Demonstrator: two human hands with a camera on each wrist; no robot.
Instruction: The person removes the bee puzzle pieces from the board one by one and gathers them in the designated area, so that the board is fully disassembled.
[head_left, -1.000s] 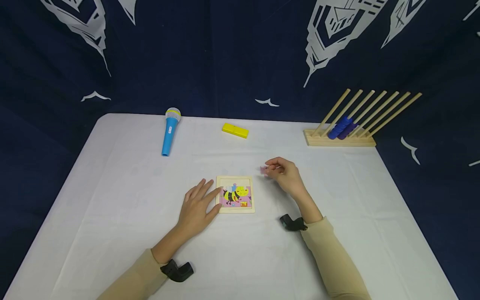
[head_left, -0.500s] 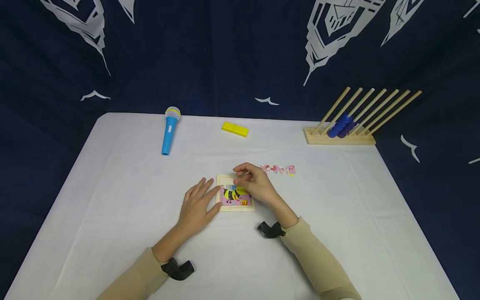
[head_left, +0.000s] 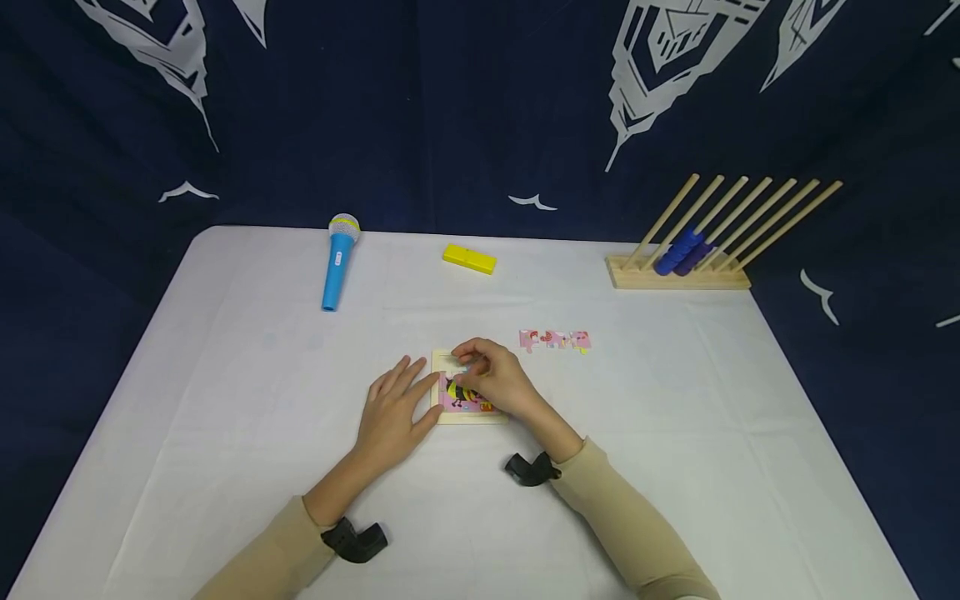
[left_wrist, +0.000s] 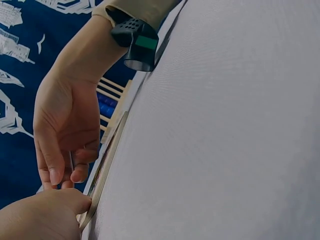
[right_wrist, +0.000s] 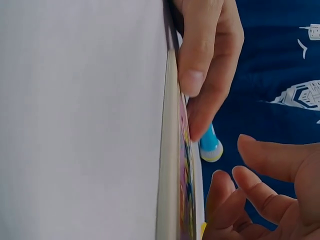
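A small wooden-framed jigsaw puzzle (head_left: 442, 419) with a bee picture lies flat on the table. My left hand (head_left: 392, 421) rests at its left edge, fingers fairly straight, the thumb and index finger touching the frame. Over the puzzle's upper right part is my right hand (head_left: 495, 379), its fingers curled toward the thumb. In the left wrist view a thin edge, seemingly a puzzle piece (left_wrist: 72, 160), shows between those fingers; its face is hidden. Loose pink puzzle pieces (head_left: 555, 339) lie in a row beyond the right hand.
On the white table (head_left: 225, 375) are a blue toy microphone (head_left: 338, 271) at the back left and a yellow block-like object (head_left: 469, 258) at the back middle. A wooden peg rack (head_left: 682, 282) with blue and purple beads stands at the back right. A dark patterned cloth hangs behind.
My right hand has moved left from the loose pieces to over the puzzle, then slightly lower, uncovering the row of pieces. The left hand has stayed at the frame.
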